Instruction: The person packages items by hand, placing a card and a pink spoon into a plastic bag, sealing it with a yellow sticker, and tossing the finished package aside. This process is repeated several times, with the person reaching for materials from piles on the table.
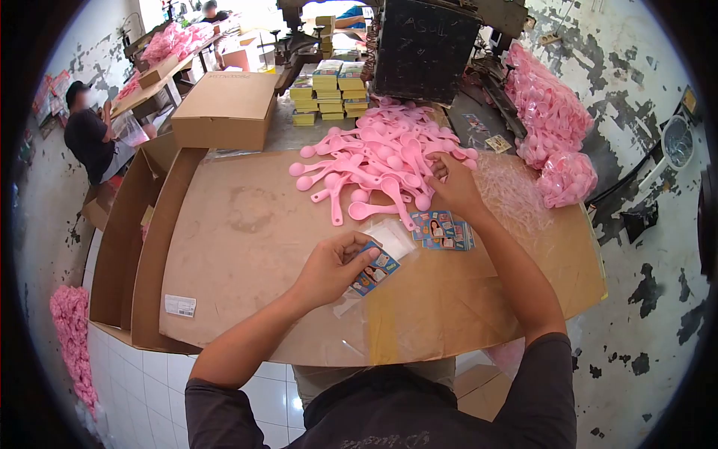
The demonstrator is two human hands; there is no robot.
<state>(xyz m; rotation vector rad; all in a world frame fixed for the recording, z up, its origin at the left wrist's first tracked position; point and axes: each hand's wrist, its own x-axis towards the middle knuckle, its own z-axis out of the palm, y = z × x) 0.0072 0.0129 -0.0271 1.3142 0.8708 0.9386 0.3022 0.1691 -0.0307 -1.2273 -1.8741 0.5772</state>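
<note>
My left hand is closed on a blue printed card, pinched between thumb and fingers above the cardboard-covered table. Just beyond it lies a clear plastic bag. At the right edge of a heap of pink plastic spoons is my right hand, its fingers curled in among the handles. What lies between those fingertips is hidden. Between my hands and the heap, a small stack of similar printed cards rests on the cardboard.
A closed cardboard box and stacks of yellow-edged cards stand behind. Clear plastic bags lie at right, near bagged pink spoons. An open carton adjoins the table's left edge. Another person sits far left.
</note>
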